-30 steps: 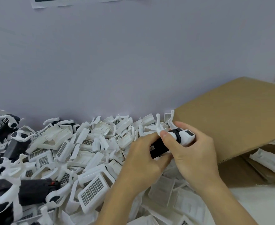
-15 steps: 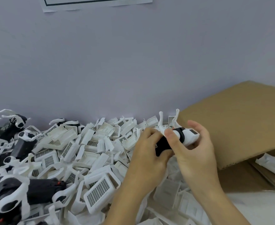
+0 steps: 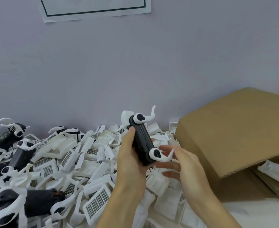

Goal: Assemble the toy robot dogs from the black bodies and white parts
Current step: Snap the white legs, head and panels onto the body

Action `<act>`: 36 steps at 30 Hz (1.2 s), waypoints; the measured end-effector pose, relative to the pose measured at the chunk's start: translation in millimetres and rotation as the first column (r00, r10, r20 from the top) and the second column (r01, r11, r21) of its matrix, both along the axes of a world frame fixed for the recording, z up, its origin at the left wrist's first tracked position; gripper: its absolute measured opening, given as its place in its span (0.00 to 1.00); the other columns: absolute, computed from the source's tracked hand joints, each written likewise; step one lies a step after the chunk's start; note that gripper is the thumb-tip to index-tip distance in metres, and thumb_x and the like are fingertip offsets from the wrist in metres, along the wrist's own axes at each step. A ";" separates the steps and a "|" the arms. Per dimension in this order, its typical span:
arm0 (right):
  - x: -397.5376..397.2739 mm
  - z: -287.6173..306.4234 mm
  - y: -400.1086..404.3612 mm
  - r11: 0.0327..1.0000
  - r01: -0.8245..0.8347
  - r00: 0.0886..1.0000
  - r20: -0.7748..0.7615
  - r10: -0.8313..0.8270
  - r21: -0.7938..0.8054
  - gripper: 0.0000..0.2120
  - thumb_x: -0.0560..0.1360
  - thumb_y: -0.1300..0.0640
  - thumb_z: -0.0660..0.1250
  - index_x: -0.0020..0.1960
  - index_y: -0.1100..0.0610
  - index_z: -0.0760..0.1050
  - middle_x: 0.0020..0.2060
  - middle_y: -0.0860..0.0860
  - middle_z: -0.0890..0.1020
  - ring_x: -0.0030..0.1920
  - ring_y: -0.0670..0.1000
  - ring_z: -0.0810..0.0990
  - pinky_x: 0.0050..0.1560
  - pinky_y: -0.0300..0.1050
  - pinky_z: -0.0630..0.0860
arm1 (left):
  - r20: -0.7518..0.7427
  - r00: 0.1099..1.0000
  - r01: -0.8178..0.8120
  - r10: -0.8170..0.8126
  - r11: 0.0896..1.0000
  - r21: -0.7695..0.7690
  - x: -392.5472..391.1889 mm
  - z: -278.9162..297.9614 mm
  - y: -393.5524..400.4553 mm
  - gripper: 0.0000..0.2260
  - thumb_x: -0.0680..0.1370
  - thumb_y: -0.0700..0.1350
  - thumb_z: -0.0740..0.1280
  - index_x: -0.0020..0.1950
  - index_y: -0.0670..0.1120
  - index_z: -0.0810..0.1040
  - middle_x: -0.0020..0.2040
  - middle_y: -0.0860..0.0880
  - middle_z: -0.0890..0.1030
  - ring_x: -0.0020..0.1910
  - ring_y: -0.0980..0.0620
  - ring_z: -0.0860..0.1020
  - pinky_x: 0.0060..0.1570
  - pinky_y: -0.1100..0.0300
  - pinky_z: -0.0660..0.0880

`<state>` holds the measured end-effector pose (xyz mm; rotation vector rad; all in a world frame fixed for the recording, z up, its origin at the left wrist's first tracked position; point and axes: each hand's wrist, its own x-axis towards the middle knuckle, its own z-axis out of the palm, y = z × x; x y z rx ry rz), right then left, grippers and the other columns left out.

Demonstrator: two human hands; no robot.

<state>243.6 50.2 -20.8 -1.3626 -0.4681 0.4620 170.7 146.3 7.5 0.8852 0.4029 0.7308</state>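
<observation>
We see a slim black plastic toy dog body held up above the heap, its long axis tilted so the far end points up and slightly left. At that far end sits a rounded white cap, and beside it a white curved plastic leg with a black oval hub juts up to the right. A second white leg of the same kind is fixed at the near end, pointing right. Below and around lies a loose pile of white plastic shell parts, many with grey grid-patterned panels. At the left rest several assembled black-and-white toy dogs, lying on their sides among the parts.
</observation>
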 end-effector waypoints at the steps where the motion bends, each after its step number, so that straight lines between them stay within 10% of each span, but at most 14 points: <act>1: -0.4 0.3 -0.3 0.999 -0.013 1.000 -0.010 0.013 0.040 0.23 0.85 0.52 0.53 0.47 0.51 0.86 0.44 0.52 0.87 0.42 0.54 0.86 0.38 0.42 0.79 | -0.036 0.999 -0.024 0.025 0.999 0.033 0.6 -0.2 -0.4 0.16 0.70 0.58 0.71 0.46 0.46 0.83 0.36 0.48 0.81 0.33 0.50 0.81 0.39 0.52 0.79; 9: -0.3 2.4 -0.9 0.990 -0.060 0.998 0.036 0.056 0.125 0.19 0.84 0.57 0.57 0.44 0.48 0.84 0.38 0.51 0.85 0.36 0.49 0.83 0.35 0.41 0.77 | 0.039 0.999 0.028 -0.025 0.995 -0.092 -1.0 0.8 -0.3 0.21 0.70 0.56 0.71 0.53 0.40 0.82 0.39 0.44 0.81 0.33 0.50 0.80 0.39 0.52 0.80; 16: -5.0 -1.0 -1.7 0.949 -0.221 0.975 0.082 0.207 0.226 0.22 0.75 0.40 0.55 0.57 0.45 0.84 0.47 0.46 0.86 0.43 0.43 0.81 0.47 0.46 0.74 | 0.098 0.986 0.137 -0.137 0.991 0.008 -3.9 3.8 -4.0 0.22 0.76 0.56 0.63 0.57 0.41 0.85 0.51 0.40 0.86 0.36 0.44 0.82 0.31 0.55 0.79; 23: -8.0 -1.1 -1.0 0.941 -0.320 0.940 0.157 0.302 0.107 0.21 0.70 0.52 0.63 0.62 0.39 0.78 0.59 0.47 0.82 0.53 0.50 0.82 0.49 0.45 0.78 | 0.060 0.996 0.063 -0.060 0.997 -0.054 -4.8 3.9 -1.7 0.21 0.82 0.56 0.61 0.64 0.41 0.80 0.54 0.41 0.86 0.44 0.42 0.86 0.38 0.51 0.83; 28: -15.2 0.4 6.4 0.953 -0.291 0.949 0.157 0.275 0.088 0.18 0.68 0.55 0.63 0.55 0.40 0.76 0.52 0.48 0.84 0.47 0.49 0.83 0.51 0.52 0.83 | 0.019 0.995 0.099 -0.099 0.995 -0.021 -4.0 1.0 -3.0 0.22 0.80 0.57 0.62 0.60 0.43 0.83 0.54 0.40 0.86 0.41 0.44 0.84 0.39 0.50 0.81; 36: -17.7 1.3 8.3 0.957 -0.264 0.964 0.060 0.259 0.118 0.18 0.79 0.68 0.60 0.58 0.47 0.73 0.43 0.50 0.87 0.39 0.46 0.84 0.40 0.38 0.79 | 0.009 0.994 0.108 -0.109 0.994 0.024 -2.6 -0.2 -6.9 0.24 0.73 0.60 0.64 0.57 0.44 0.85 0.52 0.40 0.86 0.41 0.43 0.83 0.34 0.54 0.80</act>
